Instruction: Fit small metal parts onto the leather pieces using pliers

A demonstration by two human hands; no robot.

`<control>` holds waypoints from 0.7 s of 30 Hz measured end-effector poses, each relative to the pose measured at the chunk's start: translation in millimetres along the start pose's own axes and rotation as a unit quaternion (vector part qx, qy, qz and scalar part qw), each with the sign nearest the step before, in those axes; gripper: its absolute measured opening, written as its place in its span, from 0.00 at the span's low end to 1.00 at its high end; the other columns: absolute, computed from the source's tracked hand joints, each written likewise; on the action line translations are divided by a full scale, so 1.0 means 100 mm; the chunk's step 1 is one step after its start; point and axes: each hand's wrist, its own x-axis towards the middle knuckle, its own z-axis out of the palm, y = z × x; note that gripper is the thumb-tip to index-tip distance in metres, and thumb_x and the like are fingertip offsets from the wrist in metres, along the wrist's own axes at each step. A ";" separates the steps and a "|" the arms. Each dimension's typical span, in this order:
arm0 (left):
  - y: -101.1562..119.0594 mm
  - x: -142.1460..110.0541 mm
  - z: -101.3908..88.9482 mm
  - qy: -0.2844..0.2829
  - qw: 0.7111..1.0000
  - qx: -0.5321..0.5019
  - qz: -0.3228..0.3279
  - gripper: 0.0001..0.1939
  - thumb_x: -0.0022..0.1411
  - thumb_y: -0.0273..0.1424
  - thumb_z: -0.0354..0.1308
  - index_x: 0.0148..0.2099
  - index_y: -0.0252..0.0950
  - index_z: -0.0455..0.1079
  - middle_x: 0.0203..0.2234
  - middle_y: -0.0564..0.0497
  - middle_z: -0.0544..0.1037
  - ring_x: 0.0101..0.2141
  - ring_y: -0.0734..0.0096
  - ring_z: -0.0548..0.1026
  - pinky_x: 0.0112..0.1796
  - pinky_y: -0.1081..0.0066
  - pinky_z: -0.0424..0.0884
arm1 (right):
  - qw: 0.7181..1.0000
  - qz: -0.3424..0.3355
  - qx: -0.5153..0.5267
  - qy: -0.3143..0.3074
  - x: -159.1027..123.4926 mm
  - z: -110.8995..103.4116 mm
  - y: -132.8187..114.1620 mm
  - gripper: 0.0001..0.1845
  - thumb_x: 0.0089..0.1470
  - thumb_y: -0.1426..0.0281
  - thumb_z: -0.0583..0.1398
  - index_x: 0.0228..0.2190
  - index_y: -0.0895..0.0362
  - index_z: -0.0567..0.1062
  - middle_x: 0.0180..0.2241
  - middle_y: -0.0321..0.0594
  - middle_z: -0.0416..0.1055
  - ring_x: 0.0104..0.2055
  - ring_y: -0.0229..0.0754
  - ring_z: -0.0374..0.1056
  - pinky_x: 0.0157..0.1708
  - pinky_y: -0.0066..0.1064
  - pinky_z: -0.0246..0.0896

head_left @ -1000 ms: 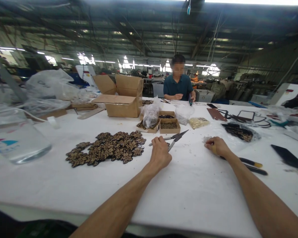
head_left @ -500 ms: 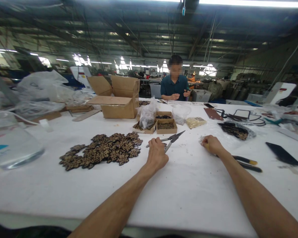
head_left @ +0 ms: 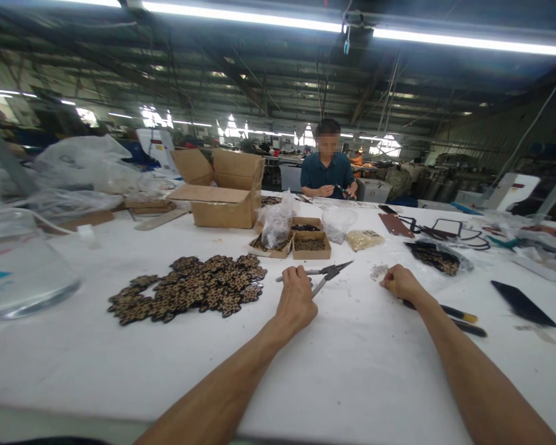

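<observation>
My left hand (head_left: 298, 293) is closed around the handles of long-nose pliers (head_left: 332, 272), whose jaws point right and away from me. A dark scrap shows beside its fingers, too small to make out. My right hand (head_left: 402, 284) has its fingertips pinched together at the near edge of a small heap of tiny clear or silvery rings (head_left: 379, 271). What lies between those fingertips is hidden. Under my right wrist lie pliers with black and yellow handles (head_left: 461, 314). Several loose rings (head_left: 349, 293) are scattered between my hands. Leopard-print flower-shaped pieces (head_left: 199, 287) are piled on the left.
Small cardboard trays (head_left: 311, 246) of metal bits stand ahead, near a large open carton (head_left: 227, 207) and a bag of beige bits (head_left: 364, 240). A bagged bundle (head_left: 433, 256) and a black flat object (head_left: 523, 303) lie right. A co-worker (head_left: 327, 170) sits across the white table.
My view has tilted up a little. My right fingertips have come slightly back from the ring heap, which shows more. My left hand stays on the pliers. The co-worker's hands have shifted.
</observation>
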 end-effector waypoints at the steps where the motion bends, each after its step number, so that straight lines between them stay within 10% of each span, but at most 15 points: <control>1: 0.00 0.00 -0.01 0.001 1.000 -0.001 0.005 0.33 0.38 0.16 0.57 0.51 0.32 0.60 0.47 0.38 0.63 0.51 0.51 0.61 0.53 0.56 0.63 | 1.000 -0.003 0.000 -0.003 -0.01 0.00 0.00 0.07 0.49 0.67 0.66 0.23 0.57 0.79 0.24 0.44 0.78 0.30 0.47 0.74 0.28 0.30 0.59; 13: 0.06 0.00 -0.02 -0.013 1.000 -0.011 0.007 0.36 0.38 0.17 0.57 0.54 0.30 0.60 0.48 0.37 0.63 0.52 0.50 0.60 0.54 0.55 0.63 | 0.997 -0.050 0.052 0.000 -0.08 -0.03 0.00 0.06 0.49 0.68 0.64 0.28 0.58 0.79 0.29 0.43 0.79 0.31 0.44 0.71 0.30 0.30 0.60; 21: 0.09 0.01 0.00 -0.015 1.000 -0.018 0.010 0.37 0.39 0.17 0.57 0.56 0.31 0.59 0.49 0.38 0.63 0.52 0.51 0.61 0.54 0.55 0.64 | 0.973 -0.073 0.185 -0.116 -0.23 -0.19 -0.09 0.10 0.43 0.67 0.66 0.29 0.61 0.80 0.22 0.39 0.75 0.24 0.40 0.66 0.24 0.29 0.58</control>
